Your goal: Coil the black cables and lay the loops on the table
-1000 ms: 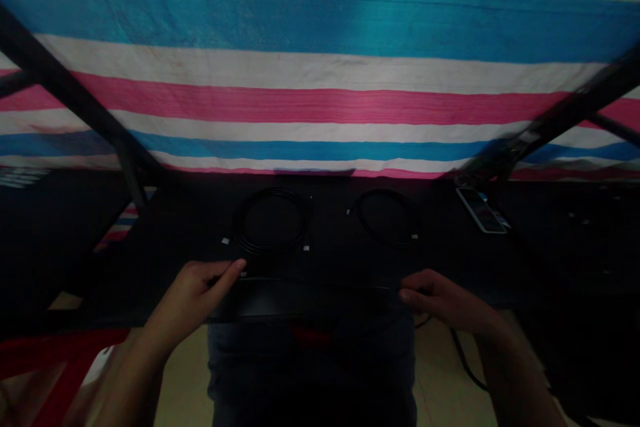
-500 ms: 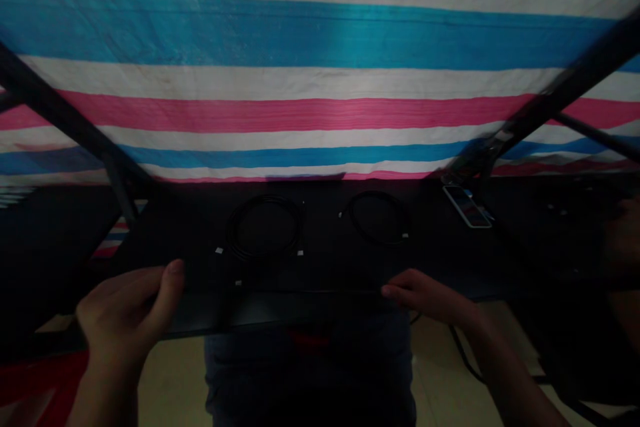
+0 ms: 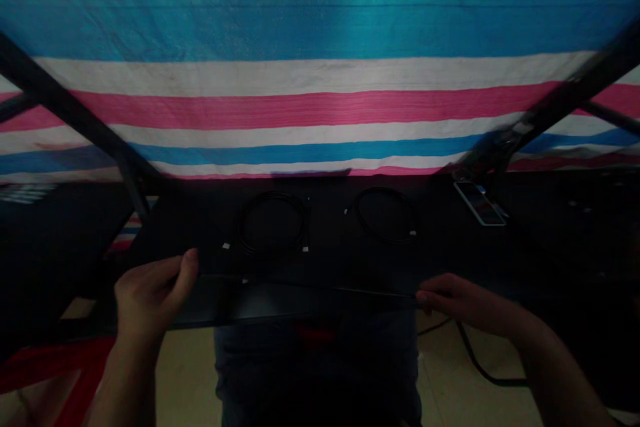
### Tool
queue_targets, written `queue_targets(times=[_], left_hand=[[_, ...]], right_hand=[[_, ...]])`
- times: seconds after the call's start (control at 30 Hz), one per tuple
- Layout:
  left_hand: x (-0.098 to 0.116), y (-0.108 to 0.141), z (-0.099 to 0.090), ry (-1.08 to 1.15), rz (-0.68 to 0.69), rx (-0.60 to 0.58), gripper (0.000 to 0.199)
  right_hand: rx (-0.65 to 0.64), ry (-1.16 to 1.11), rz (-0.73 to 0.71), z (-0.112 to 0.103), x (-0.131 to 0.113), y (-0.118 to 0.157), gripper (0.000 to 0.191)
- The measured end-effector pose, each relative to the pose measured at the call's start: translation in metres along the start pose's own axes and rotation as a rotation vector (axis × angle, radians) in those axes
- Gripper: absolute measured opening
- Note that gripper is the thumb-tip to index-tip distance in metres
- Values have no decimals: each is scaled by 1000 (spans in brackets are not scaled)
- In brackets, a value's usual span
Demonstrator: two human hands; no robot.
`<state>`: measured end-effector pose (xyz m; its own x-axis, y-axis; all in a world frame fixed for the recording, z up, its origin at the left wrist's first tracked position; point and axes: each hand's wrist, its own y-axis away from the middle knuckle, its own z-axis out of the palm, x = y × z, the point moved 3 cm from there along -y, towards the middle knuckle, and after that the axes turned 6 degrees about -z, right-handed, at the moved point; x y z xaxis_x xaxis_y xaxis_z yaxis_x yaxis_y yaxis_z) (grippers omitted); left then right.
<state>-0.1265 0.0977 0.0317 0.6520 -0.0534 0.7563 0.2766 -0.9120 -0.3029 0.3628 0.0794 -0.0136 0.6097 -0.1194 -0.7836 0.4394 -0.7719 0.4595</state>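
Note:
A thin black cable (image 3: 345,289) runs nearly straight between my two hands, low over the front of the black table. My left hand (image 3: 155,287) is closed on its left end, thumb on top. Pinched between the fingers of my right hand (image 3: 453,300) is the right part of the cable. A small white tag (image 3: 245,281) shows along it, nearer the left hand. Behind it lie a larger coil of black cable (image 3: 273,255) with white tags and a smaller coiled cable (image 3: 385,237), both flat on the table.
A phone (image 3: 480,203) lies at the back right of the black table (image 3: 330,240). Dark slanted metal bars (image 3: 80,113) stand on both sides before a striped sheet (image 3: 320,27). A red piece (image 3: 60,360) is at the lower left.
My right hand has moved to the right and slightly down. The left hand sits further right in view, and the cable now shows stretched between both. The view has shifted a little.

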Motion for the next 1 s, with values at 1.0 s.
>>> queue_targets(times=[1.0], left_hand=[[106,80,141,1072,-166,-214,68]], right_hand=[[154,-851,-243,151,-69,-70,62]])
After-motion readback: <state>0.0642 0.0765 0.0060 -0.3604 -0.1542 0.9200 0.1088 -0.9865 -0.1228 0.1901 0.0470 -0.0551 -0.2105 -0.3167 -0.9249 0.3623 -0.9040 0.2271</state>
